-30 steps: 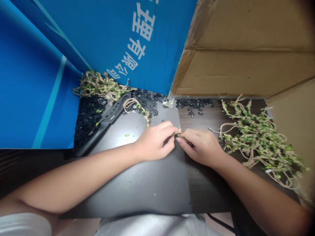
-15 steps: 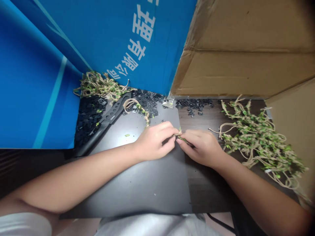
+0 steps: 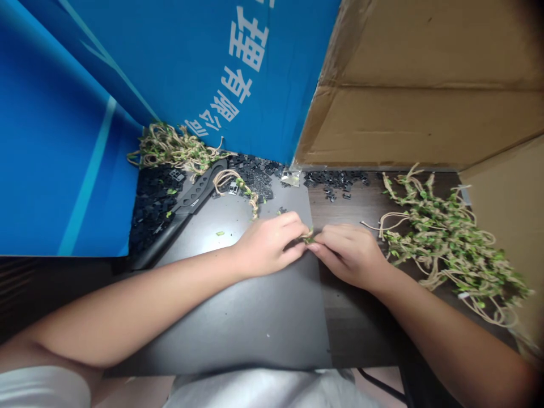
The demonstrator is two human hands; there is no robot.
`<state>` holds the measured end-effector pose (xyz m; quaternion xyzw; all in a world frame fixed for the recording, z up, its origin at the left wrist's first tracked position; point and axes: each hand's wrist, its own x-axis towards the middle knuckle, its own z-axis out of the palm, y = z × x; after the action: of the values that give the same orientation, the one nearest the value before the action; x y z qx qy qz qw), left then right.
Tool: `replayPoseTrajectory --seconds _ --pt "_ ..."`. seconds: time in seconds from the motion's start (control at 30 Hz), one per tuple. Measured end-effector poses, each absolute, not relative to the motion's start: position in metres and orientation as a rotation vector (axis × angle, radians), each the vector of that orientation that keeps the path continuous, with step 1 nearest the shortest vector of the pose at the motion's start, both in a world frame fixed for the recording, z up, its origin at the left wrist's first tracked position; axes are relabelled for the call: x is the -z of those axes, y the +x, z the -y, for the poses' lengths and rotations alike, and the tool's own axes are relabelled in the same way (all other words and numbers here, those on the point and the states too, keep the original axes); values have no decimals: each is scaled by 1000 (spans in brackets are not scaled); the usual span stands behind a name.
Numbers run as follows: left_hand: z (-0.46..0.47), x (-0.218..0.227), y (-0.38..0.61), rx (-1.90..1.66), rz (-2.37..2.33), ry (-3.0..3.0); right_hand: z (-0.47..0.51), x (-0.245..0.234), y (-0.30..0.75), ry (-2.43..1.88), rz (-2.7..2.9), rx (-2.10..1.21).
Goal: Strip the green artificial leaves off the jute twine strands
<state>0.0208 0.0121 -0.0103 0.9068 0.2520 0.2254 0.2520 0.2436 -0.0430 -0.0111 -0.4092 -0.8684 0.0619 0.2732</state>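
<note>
My left hand (image 3: pixel 267 246) and right hand (image 3: pixel 351 255) meet near the middle of the worktop (image 3: pixel 361 334), both curled nearly closed. Between their fingertips they pinch a short piece of leafy jute twine (image 3: pixel 309 236), the left thumb and fingers on one side and the right fingers on the other. The hands partly hide it, so I can't make out how it is held together or whether anything else is in the grip.

From my station, only that short piece is in hand. The bulk of the material lies elsewhere: a large tangled heap of twine with small green leaves (image 3: pixel 446 243) sits just beyond the right hand, toward the right edge of the worktop. A smaller tangle (image 3: pixel 174 150) sits in the back left corner, and a loose length of twine (image 3: pixel 236 187) lies near the back edge on a dark grey board (image 3: pixel 255 323).

Small black plastic pieces are banked in two drifts, one along the left (image 3: pixel 153 209) and one at the back (image 3: pixel 335 180). A black knife-shaped tool with cut-outs (image 3: pixel 198 195) lies across the board's back left corner, well apart from both hands, and a green leaf fragment (image 3: pixel 220 233) lies loose on the board.
</note>
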Motion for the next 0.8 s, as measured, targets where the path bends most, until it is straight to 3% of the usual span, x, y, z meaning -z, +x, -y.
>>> replayPoseTrajectory --seconds 0.23,0.53,0.8 --pt "-12 8 21 -649 -651 2400 43 9 242 -1093 2329 -195" --pt "-14 7 23 -1016 -653 2146 39 11 245 -1407 2066 6" --pt "-15 3 22 -948 -710 2119 37 12 246 -1584 1963 113"
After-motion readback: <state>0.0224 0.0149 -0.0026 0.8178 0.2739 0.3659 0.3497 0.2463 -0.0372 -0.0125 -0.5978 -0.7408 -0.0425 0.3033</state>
